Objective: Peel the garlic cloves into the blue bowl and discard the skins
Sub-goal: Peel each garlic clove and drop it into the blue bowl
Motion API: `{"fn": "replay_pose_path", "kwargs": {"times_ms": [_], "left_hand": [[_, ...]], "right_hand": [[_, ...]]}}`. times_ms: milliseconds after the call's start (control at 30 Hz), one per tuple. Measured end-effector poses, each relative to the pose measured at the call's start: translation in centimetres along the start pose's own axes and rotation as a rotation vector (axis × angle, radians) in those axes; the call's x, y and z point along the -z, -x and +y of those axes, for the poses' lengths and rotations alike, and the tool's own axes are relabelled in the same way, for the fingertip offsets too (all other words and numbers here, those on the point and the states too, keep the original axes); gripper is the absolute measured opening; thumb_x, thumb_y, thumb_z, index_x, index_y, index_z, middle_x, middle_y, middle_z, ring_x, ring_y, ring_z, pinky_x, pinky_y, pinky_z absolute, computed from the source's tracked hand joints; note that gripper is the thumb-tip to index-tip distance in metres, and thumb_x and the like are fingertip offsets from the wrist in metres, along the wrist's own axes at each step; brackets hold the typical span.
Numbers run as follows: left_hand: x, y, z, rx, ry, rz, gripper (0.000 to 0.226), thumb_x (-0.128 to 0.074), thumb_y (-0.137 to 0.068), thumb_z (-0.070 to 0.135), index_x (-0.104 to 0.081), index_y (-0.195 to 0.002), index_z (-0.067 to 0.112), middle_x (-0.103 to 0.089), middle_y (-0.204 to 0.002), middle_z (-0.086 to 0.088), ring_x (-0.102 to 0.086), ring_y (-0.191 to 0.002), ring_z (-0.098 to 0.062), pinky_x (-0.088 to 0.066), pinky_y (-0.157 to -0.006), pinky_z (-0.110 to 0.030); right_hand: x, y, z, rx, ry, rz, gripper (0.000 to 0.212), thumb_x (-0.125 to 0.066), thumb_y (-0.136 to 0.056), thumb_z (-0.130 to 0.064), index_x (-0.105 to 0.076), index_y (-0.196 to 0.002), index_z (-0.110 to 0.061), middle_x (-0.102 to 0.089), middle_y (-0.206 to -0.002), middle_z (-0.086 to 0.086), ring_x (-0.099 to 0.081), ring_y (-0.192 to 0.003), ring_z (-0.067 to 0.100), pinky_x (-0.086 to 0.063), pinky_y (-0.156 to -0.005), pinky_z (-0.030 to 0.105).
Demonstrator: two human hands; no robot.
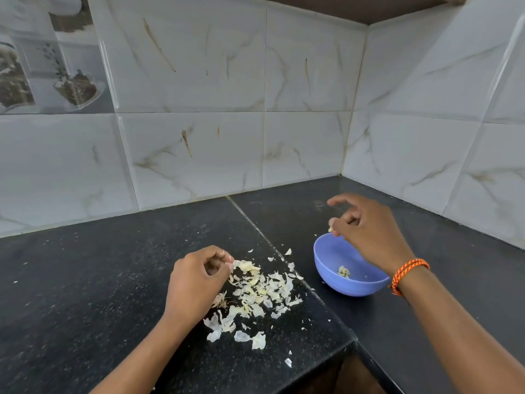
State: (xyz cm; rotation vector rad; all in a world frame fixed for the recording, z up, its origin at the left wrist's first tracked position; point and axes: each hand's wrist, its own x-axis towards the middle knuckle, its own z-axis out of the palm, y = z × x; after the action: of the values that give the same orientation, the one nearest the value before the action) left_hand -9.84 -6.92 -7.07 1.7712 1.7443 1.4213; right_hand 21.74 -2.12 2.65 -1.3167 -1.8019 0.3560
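Garlic clove [330, 229], small and pale, sits pinched in the right hand [366, 231] just over the blue bowl [329, 260], likely ready to drop beside the peeled cloves [343, 271] inside. The left hand [196, 282] pinches a skin bit above the skins [255, 297] on the black bench [85, 280].

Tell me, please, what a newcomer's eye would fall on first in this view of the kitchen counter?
Most likely the blue bowl, bright against the dark counter at right of centre, with a few peeled garlic cloves at its bottom. The right hand, with an orange wrist band, pinches a pale clove above the bowl's rim. Left of the bowl lies a scattered heap of garlic skins, the left hand at its edge.
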Motion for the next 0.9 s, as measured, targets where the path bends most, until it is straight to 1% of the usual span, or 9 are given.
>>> {"fn": "replay_pose_path", "kwargs": {"times_ms": [167, 300, 400, 467, 567, 700, 767, 833, 900], "left_hand": [[0.4, -0.4, 0.0, 0.013, -0.009, 0.008, 0.016, -0.088, -0.088, 0.024, -0.078, -0.079, 0.033, -0.076, -0.076, 0.016, -0.071, -0.072, -0.008, -0.059, -0.067, -0.028], [0.6, -0.7, 0.1, 0.021, 0.002, 0.007, 0.015, -0.091, -0.086, 0.028, -0.079, -0.077, 0.031, -0.076, -0.075, 0.015, -0.07, -0.07, -0.006, -0.054, -0.065, -0.018], [1.1, -1.0, -0.2, 0.055, -0.001, -0.028, 0.012, -0.088, -0.089, 0.03, -0.081, -0.079, 0.032, -0.077, -0.075, 0.017, -0.071, -0.07, -0.003, -0.057, -0.069, -0.028], [1.5, -1.3, -0.6, 0.081, -0.029, -0.032, 0.01, -0.088, -0.089, 0.029, -0.082, -0.081, 0.03, -0.077, -0.076, 0.016, -0.071, -0.07, 0.001, -0.055, -0.068, -0.027], [2.0, -1.8, -1.4, 0.118, -0.044, -0.042, 0.011, -0.087, -0.091, 0.025, -0.083, -0.083, 0.032, -0.078, -0.074, 0.015, -0.072, -0.069, 0.002, -0.061, -0.071, -0.03], [2.2, -2.1, -2.0, 0.115, -0.005, -0.082, 0.017, -0.08, -0.096, 0.015, -0.082, -0.108, 0.027, -0.079, -0.073, 0.012, -0.077, -0.069, -0.004, -0.067, -0.082, -0.04], [2.2, -2.2, -2.4, 0.107, -0.018, -0.08, 0.019, -0.084, -0.093, 0.012, -0.082, -0.103, 0.028, -0.079, -0.074, 0.014, -0.077, -0.069, -0.002, -0.067, -0.081, -0.039], [2.1, -2.3, -2.7, 0.074, -0.063, -0.086, 0.023, -0.091, -0.084, 0.013, -0.082, -0.092, 0.033, -0.078, -0.077, 0.016, -0.075, -0.072, -0.002, -0.065, -0.08, -0.037], [1.8, -2.4, -2.9, 0.048, -0.094, -0.085, 0.024, -0.094, -0.081, 0.016, -0.081, -0.084, 0.036, -0.078, -0.082, 0.018, -0.073, -0.076, -0.002, -0.064, -0.08, -0.036]], "right_hand": [[0.2, -0.2, 1.1, -0.026, 0.06, -0.012, 0.024, -0.081, -0.092, -0.02, -0.073, -0.114, -0.025, -0.073, -0.064, -0.005, -0.066, -0.064, 0.004, -0.044, -0.07, 0.018], [-0.7, 0.4, -0.8, 0.023, -0.042, 0.008, 0.004, -0.073, -0.099, -0.028, -0.076, -0.099, -0.026, -0.071, -0.062, -0.002, -0.059, -0.052, 0.004, -0.048, -0.063, 0.025], [-3.4, 1.8, -2.6, 0.054, -0.098, -0.034, 0.034, -0.065, -0.104, -0.038, -0.075, -0.076, -0.021, -0.068, -0.059, 0.001, -0.058, -0.047, 0.008, -0.049, -0.058, 0.028], [-5.9, 3.0, -3.0, 0.081, -0.062, -0.11, 0.039, -0.068, -0.101, -0.042, -0.07, -0.068, -0.02, -0.067, -0.059, 0.002, -0.059, -0.047, 0.014, -0.049, -0.054, 0.029], [-9.6, 4.0, -3.1, 0.169, 0.075, -0.254, 0.02, -0.076, -0.096, -0.026, -0.071, -0.077, -0.025, -0.067, -0.073, -0.007, -0.062, -0.066, 0.01, -0.052, -0.063, 0.028], [-12.8, 3.4, -3.2, 0.215, 0.197, -0.375, 0.021, -0.057, -0.106, -0.021, -0.073, -0.093, -0.026, -0.07, -0.082, -0.005, -0.065, -0.074, 0.011, -0.058, -0.073, 0.041], [-13.6, 2.7, -3.4, 0.232, 0.259, -0.358, 0.017, -0.061, -0.104, -0.015, -0.074, -0.103, -0.026, -0.07, -0.096, -0.005, -0.066, -0.085, 0.011, -0.06, -0.078, 0.038], [-14.0, 1.9, -3.4, 0.247, 0.343, -0.329, 0.017, -0.069, -0.1, -0.01, -0.074, -0.102, -0.026, -0.061, -0.107, -0.007, -0.059, -0.095, 0.01, -0.057, -0.081, 0.033], [-14.4, 1.1, -3.4, 0.218, 0.365, -0.297, 0.017, -0.066, -0.101, -0.01, -0.074, -0.1, -0.025, -0.059, -0.108, -0.006, -0.056, -0.098, 0.011, -0.054, -0.08, 0.031]]}}
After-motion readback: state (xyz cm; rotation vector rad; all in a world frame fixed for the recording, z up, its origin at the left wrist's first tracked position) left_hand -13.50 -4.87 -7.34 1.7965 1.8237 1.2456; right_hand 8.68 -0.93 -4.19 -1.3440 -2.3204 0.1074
